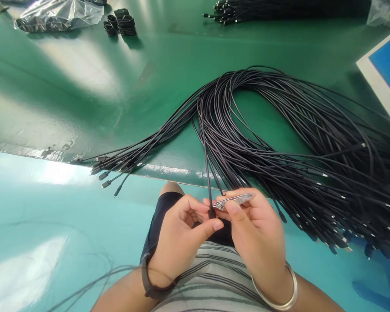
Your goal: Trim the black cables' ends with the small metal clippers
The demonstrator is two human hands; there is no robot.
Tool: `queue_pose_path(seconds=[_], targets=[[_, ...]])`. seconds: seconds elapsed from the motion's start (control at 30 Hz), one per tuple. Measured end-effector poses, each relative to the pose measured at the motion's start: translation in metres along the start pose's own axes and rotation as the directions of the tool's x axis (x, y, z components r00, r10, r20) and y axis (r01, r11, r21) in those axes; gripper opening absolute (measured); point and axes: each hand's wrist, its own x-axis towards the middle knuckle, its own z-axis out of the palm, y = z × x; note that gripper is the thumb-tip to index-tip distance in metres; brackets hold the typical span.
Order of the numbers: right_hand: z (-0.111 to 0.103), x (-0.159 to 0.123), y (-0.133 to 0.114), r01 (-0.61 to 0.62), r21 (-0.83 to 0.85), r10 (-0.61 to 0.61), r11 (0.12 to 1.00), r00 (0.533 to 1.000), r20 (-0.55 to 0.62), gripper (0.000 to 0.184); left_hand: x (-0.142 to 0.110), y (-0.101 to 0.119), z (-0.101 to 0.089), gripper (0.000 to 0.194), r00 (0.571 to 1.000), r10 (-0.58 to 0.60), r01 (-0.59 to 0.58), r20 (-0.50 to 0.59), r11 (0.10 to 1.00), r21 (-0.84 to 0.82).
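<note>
Between the thumb and fingers of my left hand point(186, 232) is the black connector end of a cable point(211, 213), its cord running up toward the table. My right hand point(258, 229) is closed around silver nail clippers point(235, 201), whose jaws touch or nearly touch the cable just above the connector. A large bundle of black cables point(237, 117) arches over the table in front of both hands. Several loose connector ends point(112, 177) hang over the table edge to the left. To the right, many more connectors hang down past the edge.
The green table point(169, 56) ends just beyond my hands. At the back stand coiled black rolls point(125, 24) beside a clear plastic bag point(61, 15). Another cable bundle point(279, 9) lies at the far right. A white-framed blue panel point(385, 69) is at the right edge.
</note>
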Motion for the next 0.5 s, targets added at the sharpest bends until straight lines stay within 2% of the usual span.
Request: queue_pose_path(seconds=[0.17, 0.27, 0.37, 0.43, 0.47, 0.5], targets=[[0.002, 0.003, 0.001, -0.011, 0.055, 0.013, 0.998, 0.999, -0.041, 0.009, -0.002, -0.005, 0.0, 0.023, 1.0, -0.012, 0.012, -0.004, 1.0, 0.025], [-0.001, 0.005, 0.0, 0.008, 0.057, -0.005, 0.998, 0.999, -0.05, 0.009, 0.0, -0.009, -0.002, 0.016, 0.998, 0.067, -0.065, 0.001, 0.962, 0.265], [-0.01, 0.002, -0.008, 0.049, -0.056, -0.052, 0.997, 0.997, -0.057, 0.009, -0.003, 0.0, -0.011, 0.01, 0.981, 0.138, -0.191, 0.134, 0.772, 0.606], [-0.021, -0.002, -0.019, 0.066, -0.128, -0.075, 0.99, 0.995, -0.068, 0.008, -0.018, 0.015, -0.023, 0.008, 0.968, 0.175, -0.25, 0.178, 0.664, 0.705], [-0.027, -0.005, -0.026, 0.094, -0.159, -0.107, 0.983, 0.992, -0.072, 0.008, -0.029, 0.023, -0.031, 0.007, 0.967, 0.217, -0.248, 0.135, 0.673, 0.697], [-0.033, -0.007, -0.034, 0.147, -0.187, -0.162, 0.971, 0.984, -0.068, 0.008, -0.043, 0.032, -0.039, 0.01, 0.971, 0.227, -0.229, 0.079, 0.77, 0.596]])
